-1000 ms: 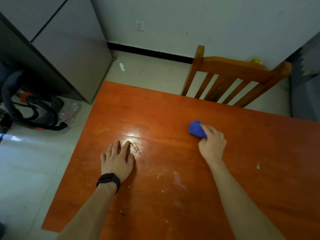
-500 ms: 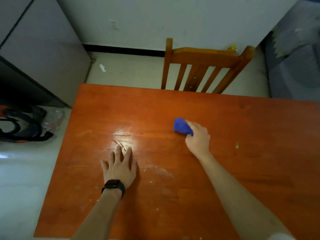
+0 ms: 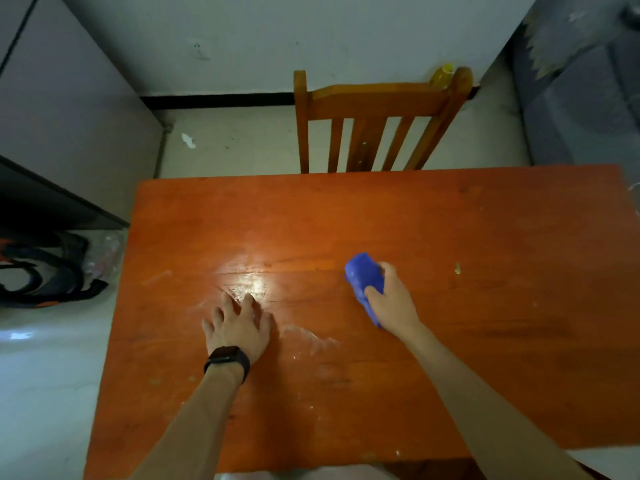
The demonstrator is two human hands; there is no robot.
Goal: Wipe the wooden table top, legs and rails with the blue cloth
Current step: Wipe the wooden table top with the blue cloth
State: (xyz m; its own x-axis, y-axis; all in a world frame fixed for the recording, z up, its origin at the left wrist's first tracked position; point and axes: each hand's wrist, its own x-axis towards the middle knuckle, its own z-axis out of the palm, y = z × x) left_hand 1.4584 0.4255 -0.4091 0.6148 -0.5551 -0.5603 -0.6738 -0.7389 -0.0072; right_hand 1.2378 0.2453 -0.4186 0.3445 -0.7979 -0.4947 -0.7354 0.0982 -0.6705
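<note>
The blue cloth (image 3: 364, 278) is bunched under the right hand (image 3: 389, 299), whose fingers are curled around it and pressing it onto the wooden table top (image 3: 485, 341), a little right of centre. Over the last second the cloth is drawn back toward the near edge and turned, so that more of it is now seen along the left side of the hand instead of only poking out past the fingertips. The left hand (image 3: 239, 327) is kept flat and spread on the wood, left of centre, a black watch (image 3: 227, 360) on its wrist; its place beside the bright glare patch (image 3: 249, 282) is hardly altered, so it is judged to be a brace only.

The stroke is thus read as a pull across the middle of the top. A whitish smear (image 3: 308, 336) is left between the two hands, and a small pale crumb (image 3: 458, 268) lies to the right of the cloth; neither is yet touched. Fainter specks near the front edge may be dust or mere reflection, which cannot be settled from this view.

The task is judged to be early: only the top is being worked, and the legs and rails are hidden beneath it. A wooden chair (image 3: 374, 98) stands at the far edge.
</note>
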